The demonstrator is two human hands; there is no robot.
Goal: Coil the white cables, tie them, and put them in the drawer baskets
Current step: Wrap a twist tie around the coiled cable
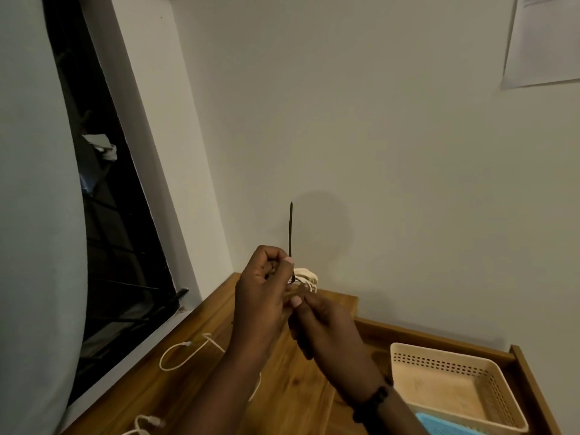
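Both hands are raised above the wooden top, close to the wall. My left hand pinches a dark tie that sticks straight up. A coiled white cable shows just behind the fingers, and the tie wraps around it. My right hand grips the lower side of the coil, its fingers closed. Two more white cables lie loose on the wood: one looped, one at the front edge. A beige perforated basket sits in the open drawer at the right, with a blue basket in front of it.
The drawer's wooden frame runs along the right. A dark window opening and a pale curtain fill the left. The wall is right behind the hands, and a paper sheet hangs on it at the upper right.
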